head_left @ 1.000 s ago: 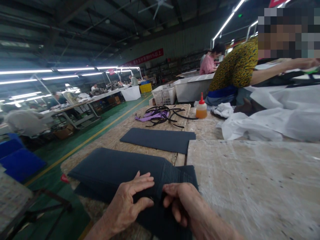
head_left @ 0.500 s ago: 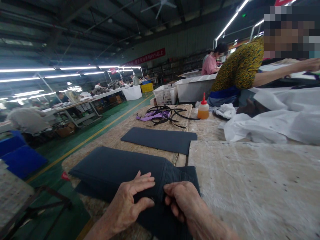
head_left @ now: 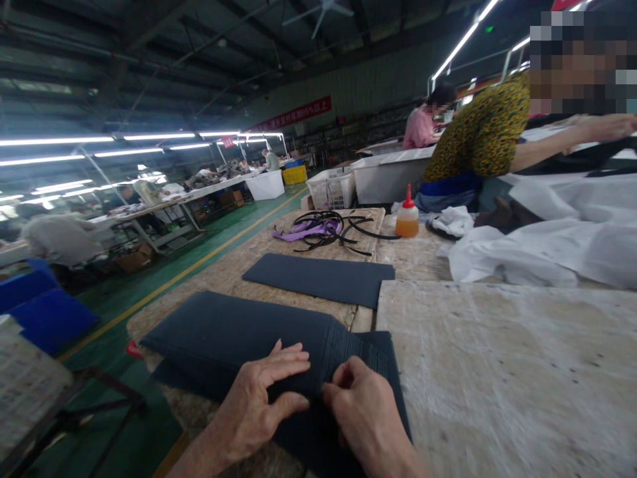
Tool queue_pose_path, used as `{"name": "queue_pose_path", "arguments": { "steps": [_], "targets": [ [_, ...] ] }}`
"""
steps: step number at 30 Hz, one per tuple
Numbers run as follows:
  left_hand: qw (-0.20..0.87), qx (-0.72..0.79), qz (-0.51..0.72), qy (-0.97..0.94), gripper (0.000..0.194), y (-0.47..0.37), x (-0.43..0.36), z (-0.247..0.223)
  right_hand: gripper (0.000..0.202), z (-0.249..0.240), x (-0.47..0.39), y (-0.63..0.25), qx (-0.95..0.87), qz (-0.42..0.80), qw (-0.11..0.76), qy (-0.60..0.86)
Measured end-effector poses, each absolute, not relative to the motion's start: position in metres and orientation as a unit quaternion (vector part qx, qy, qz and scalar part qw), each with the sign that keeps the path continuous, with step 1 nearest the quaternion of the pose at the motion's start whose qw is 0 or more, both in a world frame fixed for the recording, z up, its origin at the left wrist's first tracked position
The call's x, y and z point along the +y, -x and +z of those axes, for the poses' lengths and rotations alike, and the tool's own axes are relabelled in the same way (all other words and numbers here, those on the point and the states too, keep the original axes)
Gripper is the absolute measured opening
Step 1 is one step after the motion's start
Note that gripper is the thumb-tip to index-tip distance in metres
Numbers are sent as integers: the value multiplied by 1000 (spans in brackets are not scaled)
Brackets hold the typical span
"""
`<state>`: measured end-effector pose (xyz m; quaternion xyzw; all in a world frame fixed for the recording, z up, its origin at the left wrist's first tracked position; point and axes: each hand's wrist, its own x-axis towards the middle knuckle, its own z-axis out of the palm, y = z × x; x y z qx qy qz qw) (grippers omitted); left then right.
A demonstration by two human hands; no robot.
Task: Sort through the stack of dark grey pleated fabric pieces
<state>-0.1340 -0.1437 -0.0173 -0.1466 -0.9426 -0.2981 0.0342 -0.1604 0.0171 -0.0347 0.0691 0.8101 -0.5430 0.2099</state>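
Note:
A thick stack of dark blue-grey cut panels lies on the worn board table, its right-hand edges fanned out in fine steps. My left hand rests on top with fingers spread and thumb apart, pressing the near side. Close beside it, my right hand is closed in a pinch at the fanned edges, on a panel edge that its fingers largely hide. One single dark panel lies flat beyond the stack.
Black cords and a purple strip lie tangled at the table's far end, near a red-tipped bottle of amber liquid. White sheeting covers the right. A co-worker in a patterned top leans over there. Blue bins stand left.
My right hand has turned and drawn slightly toward me, its fingers curled tighter at the fanned edges. My left hand stays in place on the stack.

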Motion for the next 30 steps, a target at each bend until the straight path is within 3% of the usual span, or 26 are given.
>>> {"name": "queue_pose_path", "arguments": {
  "steps": [5, 14, 19, 30],
  "targets": [
    [36, -941, -299, 152, 35, 133, -144, -17, 17, -35, 16, 159, 821, -541, 177, -42],
    [34, -936, -318, 148, 32, 134, -145, -19, 28, -22, 22, 165, 694, -633, 335, -68],
    [24, -938, -320, 133, 34, 133, -144, -18, 42, -20, 25, 168, 685, -637, 343, -85],
    [24, -940, -315, 129, 34, 135, -146, -20, 43, -20, 24, 172, 687, -634, 345, -85]
  ]
}}
